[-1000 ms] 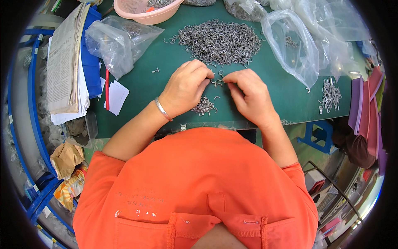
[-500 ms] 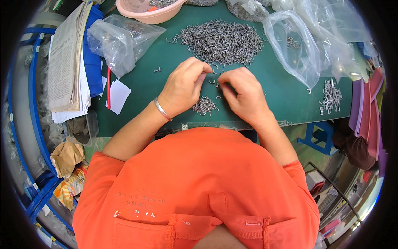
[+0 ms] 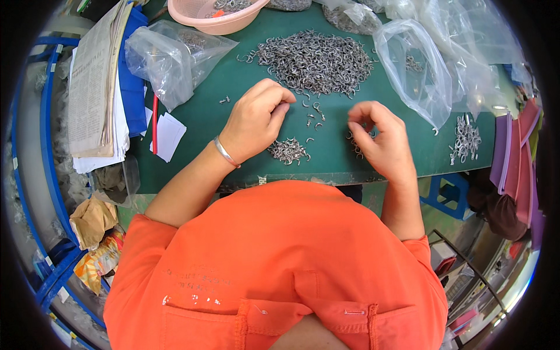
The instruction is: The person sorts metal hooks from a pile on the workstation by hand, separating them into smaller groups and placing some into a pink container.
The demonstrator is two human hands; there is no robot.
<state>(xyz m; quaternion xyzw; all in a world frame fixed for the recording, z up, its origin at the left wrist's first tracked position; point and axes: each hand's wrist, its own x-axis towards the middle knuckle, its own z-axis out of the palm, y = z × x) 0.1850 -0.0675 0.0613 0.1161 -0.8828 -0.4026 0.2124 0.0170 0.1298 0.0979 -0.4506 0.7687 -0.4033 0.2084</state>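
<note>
My left hand [image 3: 256, 119] rests over the green table, thumb and forefinger pinched together; anything between them is too small to make out. Just in front of its fingertips lie several loose grey metal hooks [image 3: 317, 108], small and C-shaped. Below that hand is a small heap of similar pieces [image 3: 287, 151]. My right hand [image 3: 384, 140] is curled, with thumb and forefinger tips close together, and whatever they hold does not show. Another little cluster of metal pieces [image 3: 354, 144] lies beside its thumb, partly covered by the hand. Farther back spreads a large pile of grey hooks [image 3: 315, 61].
A pink basket [image 3: 219, 22] with metal pieces stands at the far left. Clear plastic bags [image 3: 414, 70] lie at right and another bag [image 3: 175, 61] at left. Papers [image 3: 169, 137], a red pen [image 3: 154, 125] and a pile of pale rings [image 3: 465, 140] flank the work area.
My right hand has moved right, away from the left hand, uncovering loose hooks between them and the small cluster beside its thumb. My left hand has barely moved.
</note>
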